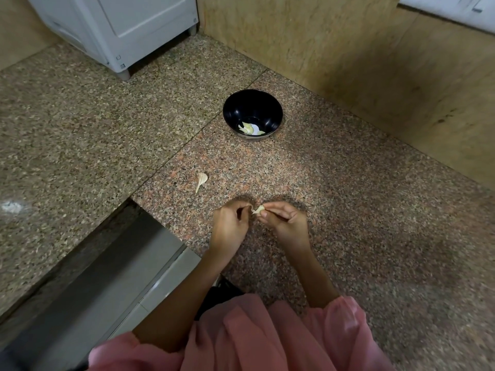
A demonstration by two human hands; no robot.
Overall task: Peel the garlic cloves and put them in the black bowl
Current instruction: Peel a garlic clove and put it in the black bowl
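My right hand (pixel 284 220) pinches a small pale garlic clove (pixel 259 209) between thumb and fingers, just above the granite floor. My left hand (pixel 231 223) is curled beside it, its fingertips at the clove's thin skin tip. Farther away stands the black bowl (pixel 273 107), upright, with a few pale peeled garlic pieces (pixel 250 129) at its bottom. A loose garlic clove with a long dry tail (pixel 201 180) lies on the floor between the bowl and my hands, to the left.
A white appliance (pixel 120 28) on short feet stands at the far left. A tan stone wall (pixel 375 62) runs along the right behind the bowl. A metal step edge (pixel 112 269) drops away at the near left. My pink clothing (pixel 254 336) fills the bottom.
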